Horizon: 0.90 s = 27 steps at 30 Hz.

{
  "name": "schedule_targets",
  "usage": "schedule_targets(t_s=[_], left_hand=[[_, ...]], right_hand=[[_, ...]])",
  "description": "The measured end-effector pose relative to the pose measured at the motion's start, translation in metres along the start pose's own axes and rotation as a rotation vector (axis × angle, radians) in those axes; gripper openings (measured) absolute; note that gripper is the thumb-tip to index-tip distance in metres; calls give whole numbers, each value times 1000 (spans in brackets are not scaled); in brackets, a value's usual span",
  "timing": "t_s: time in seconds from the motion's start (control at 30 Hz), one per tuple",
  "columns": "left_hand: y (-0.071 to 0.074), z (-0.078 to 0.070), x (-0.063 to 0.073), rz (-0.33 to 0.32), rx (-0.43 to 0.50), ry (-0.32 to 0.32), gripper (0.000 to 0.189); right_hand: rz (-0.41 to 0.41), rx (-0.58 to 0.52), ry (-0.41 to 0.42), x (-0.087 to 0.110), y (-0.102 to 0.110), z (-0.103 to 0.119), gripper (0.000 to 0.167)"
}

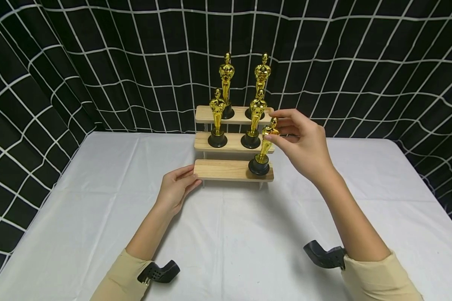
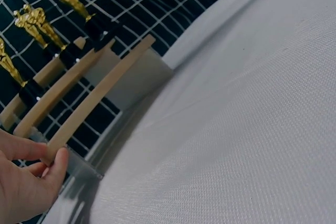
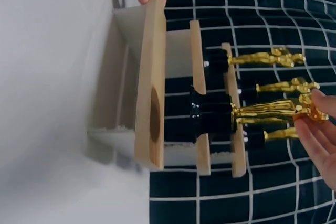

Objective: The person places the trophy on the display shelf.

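A three-step display stand with wooden shelves stands on the table. My left hand point(image 1: 175, 188) pinches the left end of its lowest shelf point(image 1: 222, 170) between thumb and fingers. My right hand point(image 1: 305, 144) grips a gold statuette trophy point(image 3: 265, 110) by its head and upper body. In the right wrist view, its round black base point(image 3: 212, 114) hangs a little apart from that shelf, above its right end. On the middle shelf point(image 1: 231, 143) stand two like trophies, a left one point(image 1: 217, 113) and a right one point(image 1: 257, 113). Two more, a left one point(image 1: 226, 79) and a right one point(image 1: 262, 75), stand on the top shelf point(image 1: 207, 113).
A white cloth point(image 1: 226, 234) covers the table. Behind and at both sides hangs a black curtain point(image 1: 143, 67) with a white grid. The stand's side supports point(image 2: 134, 80) look pale and see-through. Each forearm bears a black wrist mount, a left one point(image 1: 160, 272) and a right one point(image 1: 325, 255).
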<state>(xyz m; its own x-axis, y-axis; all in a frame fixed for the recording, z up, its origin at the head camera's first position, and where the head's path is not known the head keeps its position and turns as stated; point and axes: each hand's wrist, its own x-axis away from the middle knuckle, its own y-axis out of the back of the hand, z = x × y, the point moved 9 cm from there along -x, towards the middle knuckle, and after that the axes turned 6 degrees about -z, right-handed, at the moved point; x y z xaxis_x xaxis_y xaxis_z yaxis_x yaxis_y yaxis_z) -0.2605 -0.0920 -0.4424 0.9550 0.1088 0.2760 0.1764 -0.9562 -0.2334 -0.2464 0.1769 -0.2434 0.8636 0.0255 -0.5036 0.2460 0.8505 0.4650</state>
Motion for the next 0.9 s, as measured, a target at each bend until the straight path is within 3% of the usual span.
schedule_targets(t_s=[0.9], left_hand=[[1,1,-1,-7,6,7,45]], right_hand=[[70,-22,-4,-9,-55,3,43]])
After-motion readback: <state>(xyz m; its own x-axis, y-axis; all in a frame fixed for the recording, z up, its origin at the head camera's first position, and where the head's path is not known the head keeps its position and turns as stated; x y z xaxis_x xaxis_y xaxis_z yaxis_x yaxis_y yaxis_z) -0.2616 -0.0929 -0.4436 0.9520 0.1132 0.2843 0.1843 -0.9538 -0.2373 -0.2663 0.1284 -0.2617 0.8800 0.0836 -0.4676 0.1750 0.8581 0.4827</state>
